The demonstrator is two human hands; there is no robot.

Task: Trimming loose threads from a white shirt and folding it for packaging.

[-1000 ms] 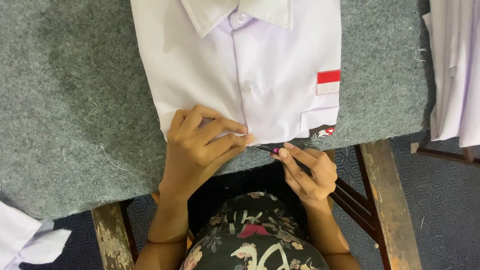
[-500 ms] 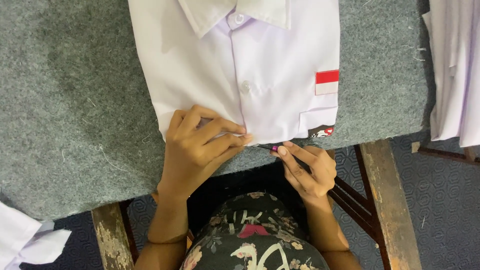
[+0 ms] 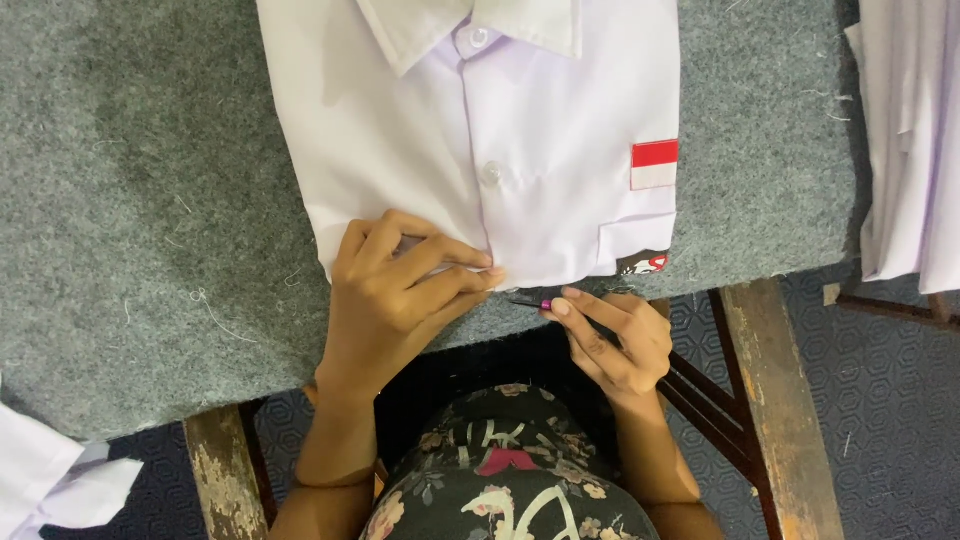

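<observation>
Two hands are seen at the near edge of a table (image 3: 150, 200) covered in grey felt. A folded white shirt (image 3: 420, 150) is laid flat on the felt, collar away from the person, with its buttoned placket running down the middle and its lower fold close to the table's near edge. A small red and white patch (image 3: 655, 165) is sewn above the chest pocket on the shirt's right-hand side, and a printed tag (image 3: 645, 265) shows at the lower corner beneath it.

The left hand (image 3: 395, 300) is pressed down on the lower fold of the shirt, fingers spread and curled, the fingertips pinching the cloth just beside the placket. The right hand (image 3: 610, 335) is held just off the table's edge, below the shirt, and is closed around a thin pin (image 3: 528, 302) with a purple head, gripped between thumb and forefinger; the pin's point is directed toward the left fingertips and lies near them, not touching the cloth as far as can be told.

More white garments (image 3: 910, 140) are stacked at the right edge of the table, and another white cloth (image 3: 50, 480) is seen at the lower left. Worn wooden legs (image 3: 780, 400) are visible under the table.
</observation>
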